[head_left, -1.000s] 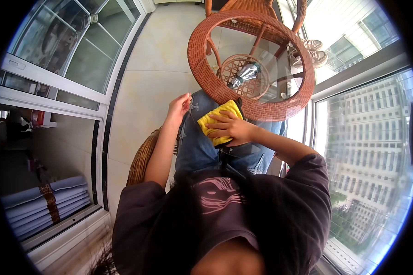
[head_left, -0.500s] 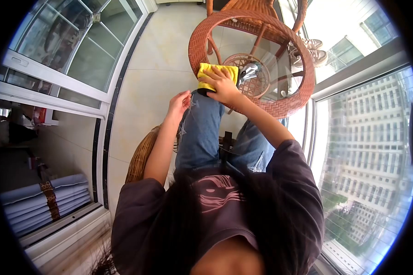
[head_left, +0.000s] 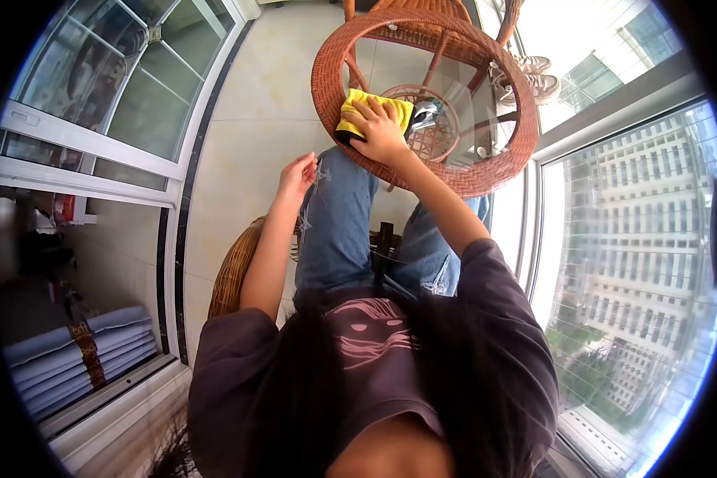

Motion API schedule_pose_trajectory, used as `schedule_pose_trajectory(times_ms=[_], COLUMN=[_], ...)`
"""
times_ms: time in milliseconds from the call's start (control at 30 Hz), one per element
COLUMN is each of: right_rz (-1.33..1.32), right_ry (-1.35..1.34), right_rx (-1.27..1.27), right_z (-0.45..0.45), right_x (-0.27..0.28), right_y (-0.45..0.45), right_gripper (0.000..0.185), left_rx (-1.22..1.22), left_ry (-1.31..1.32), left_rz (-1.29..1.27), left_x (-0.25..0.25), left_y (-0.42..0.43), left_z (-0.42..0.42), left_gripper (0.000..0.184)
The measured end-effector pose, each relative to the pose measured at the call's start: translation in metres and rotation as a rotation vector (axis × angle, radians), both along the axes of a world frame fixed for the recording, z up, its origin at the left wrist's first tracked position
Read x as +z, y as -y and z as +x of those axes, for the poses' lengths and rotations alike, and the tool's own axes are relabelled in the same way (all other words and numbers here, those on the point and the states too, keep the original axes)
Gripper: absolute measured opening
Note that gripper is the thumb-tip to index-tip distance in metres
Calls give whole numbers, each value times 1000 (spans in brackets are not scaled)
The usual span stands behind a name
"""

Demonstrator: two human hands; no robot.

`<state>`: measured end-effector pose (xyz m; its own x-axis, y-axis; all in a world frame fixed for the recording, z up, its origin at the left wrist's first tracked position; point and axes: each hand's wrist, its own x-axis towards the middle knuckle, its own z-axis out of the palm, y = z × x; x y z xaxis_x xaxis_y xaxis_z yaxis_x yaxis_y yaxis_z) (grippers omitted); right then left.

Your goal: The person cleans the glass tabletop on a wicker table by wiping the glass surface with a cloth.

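Observation:
My right hand presses a yellow cloth with a dark edge onto the near left part of a round wicker table with a glass top. Its fingers are spread over the cloth. Part of a shiny silver object shows just right of the cloth, seen through or on the glass. My left hand hovers beside my left knee, its fingers curled together; whether they hold anything is too small to tell.
A wicker chair is under me, and another stands behind the table. Shoes lie at the right by the window. Sliding glass doors line the left, with folded light-blue material below.
My right hand has moved the yellow cloth from over my lap up and forward onto the table's left rim and glass. The view has shifted slightly; my left hand stays near my knee.

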<state>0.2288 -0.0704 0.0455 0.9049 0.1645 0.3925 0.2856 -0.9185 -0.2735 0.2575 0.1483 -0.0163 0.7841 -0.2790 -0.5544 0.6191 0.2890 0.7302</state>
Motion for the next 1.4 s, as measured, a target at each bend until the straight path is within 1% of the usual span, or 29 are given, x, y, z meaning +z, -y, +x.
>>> schedule_pose_trajectory(times_ms=[33, 67, 100, 133, 200, 233, 300, 367, 433, 500, 533, 600, 633, 700, 767, 833, 900, 933, 1000, 1067, 1100, 1133, 1167, 1233, 1300, 1400], right_rz=[26, -11, -22, -63, -72, -22, -32, -13, 21, -34, -34, -36, -44, -49, -27, -20, -16, -12, 12, 3, -51, -58, -65, 8, 56, 26], right_ry=[9, -29, -58, -71, -151, -174, -173, -154, -91, -34, -33, -51, -45, -66, -85, -133, -164, -166, -230, -251, -274, -241, -183, -110, -32, -5], right_rx=[100, 187, 328, 481, 667, 726, 713, 438, 87, -191, -183, -278, -235, -18, 185, 323, 363, 365, 362, 382, 362, 281, 184, -107, -299, -310], right_z=[-5, -17, -33, -52, -86, -97, -97, -80, -51, -20, -12, 1, -1, -10, -29, -50, -70, -78, -94, -106, -108, -109, -104, -82, -49, -5], right_x=[-1, -3, 3, 4, 9, 14, 11, 9, 7, -11, -11, -13, -8, -3, -4, 4, 9, 12, 15, 19, 17, 19, 19, 8, -3, -17], right_y=[-11, -20, -27, -28, -25, -17, 9, 33, 53, 61, 55, 35, 21, -2, -21, -29, -25, -22, -8, 13, 26, 35, 45, 60, 68, 55], right_gripper=[52, 53, 55, 58, 65, 65, 64, 62, 58, 57, 57, 57, 57, 57, 61, 66, 67, 68, 69, 70, 71, 72, 68, 60, 55, 53], left_rx=[1, 5, 8, 10, -17, -20, -2, 1, 43, 48, 63, 75, 79, 34, 14, -5, -17, -14, -88, -112, -135, -131, -147, -166, -163, -181], left_ry=[-2, -2, -1, 0, 6, 10, -15, -14, 3, 4, -7, -18, -19, 55, 77, 97, 170, 167, 215, 202, 192, 189, 189, 192, 202, 178], left_rz=[-1, -14, -28, -32, -6, -5, 26, 26, -29, -42, -45, -62, -65, 4, 50, 95, 187, 185, 272, 257, 242, 241, 207, 171, 200, 188], left_x=[-5, -10, -12, -10, -2, 2, 8, 6, 9, 8, 10, 14, 17, 21, 16, 18, 27, 30, 35, 41, 43, 40, 37, 31, 27, 26], left_y=[-1, -1, 0, 2, 1, 1, 3, 3, 5, 5, 6, 6, 5, 2, -4, -6, -7, -8, -9, -8, -8, -9, -11, -13, -12, -15], left_z=[0, 3, 5, 5, 1, 0, -3, -4, -9, -11, -14, -20, -24, -33, -38, -41, -44, -43, -39, -38, -38, -37, -35, -34, -35, -38], left_gripper=[14, 14, 14, 14, 13, 13, 14, 13, 13, 12, 12, 12, 12, 13, 15, 16, 18, 18, 18, 19, 19, 19, 19, 19, 19, 19])
